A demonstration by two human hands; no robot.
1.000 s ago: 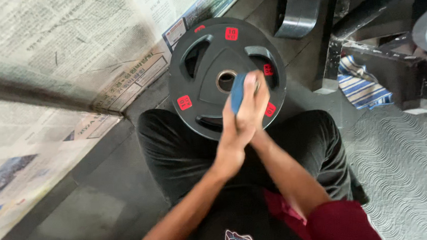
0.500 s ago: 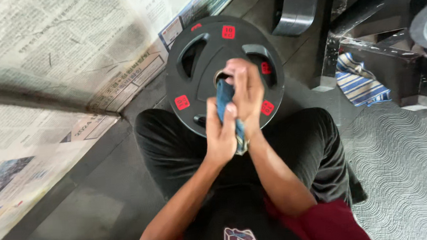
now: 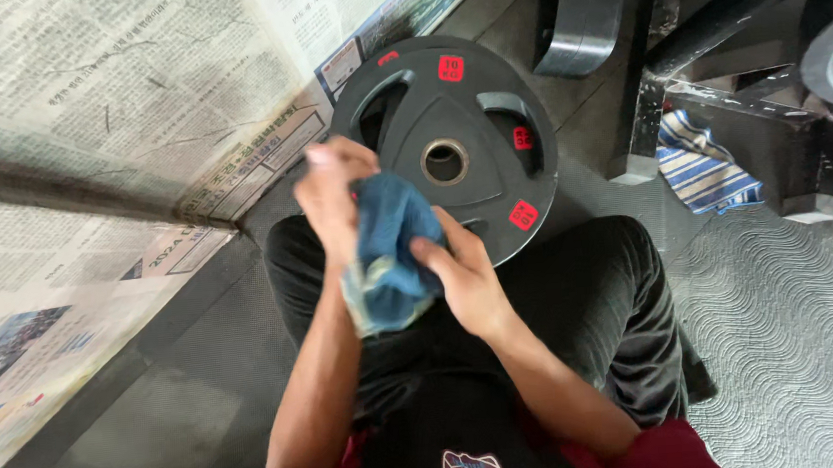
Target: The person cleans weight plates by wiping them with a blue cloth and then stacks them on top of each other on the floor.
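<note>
While both hands bunch the blue cloth (image 3: 389,255) over the lap, left hand (image 3: 333,196) and right hand (image 3: 465,277) closed on it, fold a clean face before wiping the black weight plate (image 3: 458,133) propped just beyond the knees.

The floor (image 3: 213,405) is dark grey, with a lighter wavy-textured mat (image 3: 795,335) at the right. Newspaper sheets (image 3: 87,140) cover it at the left, a black weight plate (image 3: 457,114) rests beside them, and a striped cloth (image 3: 700,165) lies under a metal frame (image 3: 720,95).
</note>
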